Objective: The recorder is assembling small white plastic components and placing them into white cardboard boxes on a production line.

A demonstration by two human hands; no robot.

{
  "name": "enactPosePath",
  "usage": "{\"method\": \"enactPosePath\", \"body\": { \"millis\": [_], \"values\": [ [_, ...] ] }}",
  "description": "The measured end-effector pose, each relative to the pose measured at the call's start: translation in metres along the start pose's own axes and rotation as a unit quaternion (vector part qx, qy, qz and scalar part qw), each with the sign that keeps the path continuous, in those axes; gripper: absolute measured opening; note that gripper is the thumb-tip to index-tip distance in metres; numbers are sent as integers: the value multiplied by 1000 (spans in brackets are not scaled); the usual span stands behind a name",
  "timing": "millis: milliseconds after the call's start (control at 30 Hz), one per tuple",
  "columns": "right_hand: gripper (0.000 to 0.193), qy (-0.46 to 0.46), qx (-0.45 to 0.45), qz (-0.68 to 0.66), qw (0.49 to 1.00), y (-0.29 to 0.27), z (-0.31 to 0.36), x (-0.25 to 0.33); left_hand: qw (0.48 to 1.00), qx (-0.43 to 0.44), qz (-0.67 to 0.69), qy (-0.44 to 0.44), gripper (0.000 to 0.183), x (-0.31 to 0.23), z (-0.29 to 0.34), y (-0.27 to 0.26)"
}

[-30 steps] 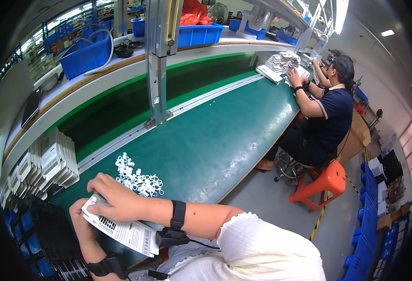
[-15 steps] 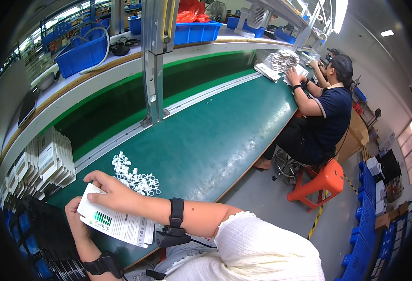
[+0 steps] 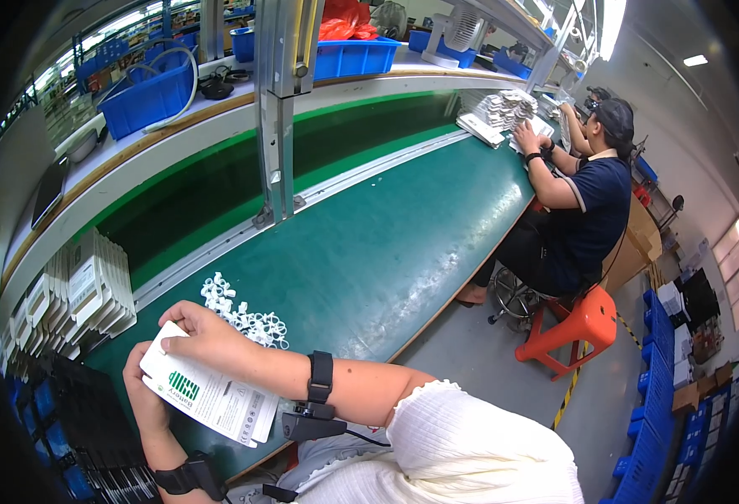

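A flat white printed carton (image 3: 210, 400) with green markings is tilted between my two hands, above the near left part of the green table. My right hand (image 3: 205, 338) is closed on its upper end, thumb on the printed face. At its left edge my left hand (image 3: 144, 382) is wrapped round it, with most of the fingers hidden behind the carton. Just beyond my right hand lies a loose pile of small white rings (image 3: 247, 319). Stacks of similar flat white cartons (image 3: 92, 281) stand at the far left.
Black racks (image 3: 92, 420) stand at the lower left. A metal post (image 3: 275, 151) rises from the table's back edge, below a shelf with blue bins (image 3: 352, 59). Farther along the table (image 3: 369, 244) a co-worker (image 3: 592, 202) sits near an orange stool (image 3: 571, 328) and more white cartons (image 3: 504, 109).
Both my hands and the carton have shifted slightly to the right, and the carton's angle has changed a little. The ring pile and carton stacks stay put.
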State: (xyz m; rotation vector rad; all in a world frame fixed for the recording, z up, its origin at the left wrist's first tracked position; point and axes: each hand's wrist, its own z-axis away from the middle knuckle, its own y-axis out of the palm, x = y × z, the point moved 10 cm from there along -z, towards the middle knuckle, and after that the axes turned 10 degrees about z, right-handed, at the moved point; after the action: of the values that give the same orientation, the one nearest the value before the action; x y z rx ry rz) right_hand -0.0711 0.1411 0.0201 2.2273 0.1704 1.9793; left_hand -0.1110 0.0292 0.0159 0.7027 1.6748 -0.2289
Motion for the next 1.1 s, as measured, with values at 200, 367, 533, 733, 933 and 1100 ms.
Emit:
{"method": "enactPosePath", "body": {
  "millis": [200, 367, 533, 733, 933, 1100],
  "values": [
    [30, 36, -20, -41, 998, 1, 2, -6, 999, -25, -29, -4, 6, 0, 1, -8],
    [26, 47, -5, -39, 998, -2, 3, -9, 999, -36, -17, -9, 3, 3, 0, -4],
    [25, 52, -9, 19, 998, -4, 5, -7, 999, -18, -46, -22, 5, 8, 2, -2],
    [24, 39, -19, -2, 999, -5, 0, -10, 999, -26, -23, -23, 10, 6, 4, -2],
    [20, 65, -112, -125, 984, -36, 6, -11, 985, -5, 98, -139, 23, 31, 4, 11],
    [16, 31, -121, -148, 981, -36, 6, 1, 962, 17, 180, -203, 33, 27, 16, 27]
  ]
}}
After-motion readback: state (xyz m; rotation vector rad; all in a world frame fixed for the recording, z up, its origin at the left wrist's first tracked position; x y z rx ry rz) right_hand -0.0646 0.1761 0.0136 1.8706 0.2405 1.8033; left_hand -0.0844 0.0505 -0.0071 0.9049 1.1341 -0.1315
